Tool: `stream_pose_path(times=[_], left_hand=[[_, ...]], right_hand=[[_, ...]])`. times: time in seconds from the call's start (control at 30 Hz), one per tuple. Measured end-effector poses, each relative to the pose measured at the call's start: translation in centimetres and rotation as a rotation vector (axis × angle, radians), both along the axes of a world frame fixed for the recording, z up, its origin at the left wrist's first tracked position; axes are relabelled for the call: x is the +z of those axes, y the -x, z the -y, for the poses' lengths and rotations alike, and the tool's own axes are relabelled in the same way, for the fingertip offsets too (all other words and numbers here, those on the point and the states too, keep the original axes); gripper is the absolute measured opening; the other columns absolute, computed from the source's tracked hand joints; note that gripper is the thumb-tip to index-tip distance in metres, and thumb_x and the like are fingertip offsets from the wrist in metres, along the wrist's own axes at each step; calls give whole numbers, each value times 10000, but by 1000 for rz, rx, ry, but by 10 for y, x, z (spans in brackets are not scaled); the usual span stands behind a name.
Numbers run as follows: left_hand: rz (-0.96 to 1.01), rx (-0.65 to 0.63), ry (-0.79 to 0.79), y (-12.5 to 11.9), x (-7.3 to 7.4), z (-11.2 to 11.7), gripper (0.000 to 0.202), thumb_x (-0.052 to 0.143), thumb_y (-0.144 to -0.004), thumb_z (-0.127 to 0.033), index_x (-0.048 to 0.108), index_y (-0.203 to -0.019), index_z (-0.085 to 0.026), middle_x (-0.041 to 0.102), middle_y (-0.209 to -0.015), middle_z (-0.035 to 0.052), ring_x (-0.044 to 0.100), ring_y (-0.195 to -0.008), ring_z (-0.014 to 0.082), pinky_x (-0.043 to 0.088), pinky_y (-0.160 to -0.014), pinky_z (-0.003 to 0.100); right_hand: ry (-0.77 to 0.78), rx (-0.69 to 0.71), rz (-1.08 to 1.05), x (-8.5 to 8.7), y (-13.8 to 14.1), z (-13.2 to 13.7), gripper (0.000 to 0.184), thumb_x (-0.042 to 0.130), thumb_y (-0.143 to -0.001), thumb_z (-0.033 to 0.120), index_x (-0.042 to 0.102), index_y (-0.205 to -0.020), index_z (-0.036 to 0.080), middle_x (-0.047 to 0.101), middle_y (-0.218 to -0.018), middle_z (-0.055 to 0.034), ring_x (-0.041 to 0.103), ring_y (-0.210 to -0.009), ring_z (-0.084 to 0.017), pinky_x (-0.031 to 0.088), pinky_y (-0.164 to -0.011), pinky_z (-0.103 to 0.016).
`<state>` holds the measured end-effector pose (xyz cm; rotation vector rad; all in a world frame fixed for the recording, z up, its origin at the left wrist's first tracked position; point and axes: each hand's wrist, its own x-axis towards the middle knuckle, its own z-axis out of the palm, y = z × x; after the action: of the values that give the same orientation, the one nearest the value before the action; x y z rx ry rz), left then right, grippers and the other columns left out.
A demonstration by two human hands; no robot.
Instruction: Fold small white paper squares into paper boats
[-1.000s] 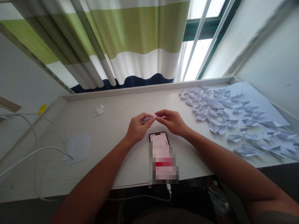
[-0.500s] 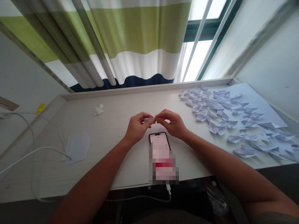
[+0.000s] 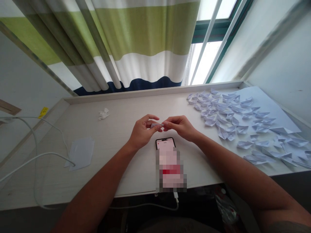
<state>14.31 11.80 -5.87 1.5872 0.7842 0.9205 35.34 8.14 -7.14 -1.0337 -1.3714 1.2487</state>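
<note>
A small folded piece of white paper (image 3: 155,125) is held between my two hands above the middle of the desk. My left hand (image 3: 143,131) pinches its left part between thumb and fingers, with the index finger lifted away. The fingertips of my right hand (image 3: 179,127) are closed on the paper's right end. Just below the hands lies a phone (image 3: 165,144) with a lit screen, partly blurred out. On the right of the desk, many small folded paper boats (image 3: 227,133) are spread in a cluster.
A stack of white paper pieces (image 3: 81,153) lies at the left, with a white cable (image 3: 52,155) across it. Crumpled tissue (image 3: 104,114) sits farther back. A large white sheet (image 3: 269,103) lies behind the boats. A charging plug (image 3: 175,195) hangs at the desk's front edge.
My left index finger has lifted off the paper. My right hand has shifted slightly, with its fingers lower on the paper's right end. The paper stays between both hands.
</note>
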Motion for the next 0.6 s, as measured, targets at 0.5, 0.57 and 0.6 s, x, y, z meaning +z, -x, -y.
stream_pose_path(times=[0.5,0.57,0.6], left_hand=[[24,66,38,-1,-3,-3,356,902,-804,-362,692,-1020,-172,831,-848,57,802,-719,228,649,-752,382],[44,70,46,-1,-4,-4,354,909,-793,-349,687,-1009,-176,825,-819,49,801,-709,225,649,-739,374],[50,58,47,-1,-4,-4,356,910,-790,-339,682,-1011,-179,822,-808,45,803,-714,225,648,-737,368]], right_hand=[[-94,-161,7,1,2,1,335,870,-826,483,755,-884,173,775,-808,-30,769,-759,-177,639,-772,-347],[-76,-132,-12,1,1,0,365,888,-810,500,757,-889,169,778,-820,-30,776,-755,-177,651,-774,-351],[-62,-105,-17,1,1,-1,381,892,-806,512,763,-897,165,785,-830,-34,780,-755,-179,656,-772,-353]])
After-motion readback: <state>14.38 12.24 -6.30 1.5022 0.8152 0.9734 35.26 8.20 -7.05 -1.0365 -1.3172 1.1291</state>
